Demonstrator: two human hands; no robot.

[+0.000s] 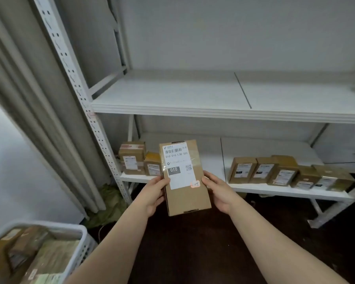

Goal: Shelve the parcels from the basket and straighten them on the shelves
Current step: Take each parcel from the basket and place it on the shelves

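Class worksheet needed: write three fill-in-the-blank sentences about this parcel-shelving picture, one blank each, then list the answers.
1. On the held parcel, the label's grey patch reads ____.
2. The shelved parcels stand on the ____ shelf.
3. The white basket sits in the view's lower ____ corner.
Answers: 010; lower; left.

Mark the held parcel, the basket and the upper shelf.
held parcel (188, 198): head view, bare cardboard below its label.
basket (70, 226): head view, white rim along its far edge.
upper shelf (172, 93): head view, bare left board.
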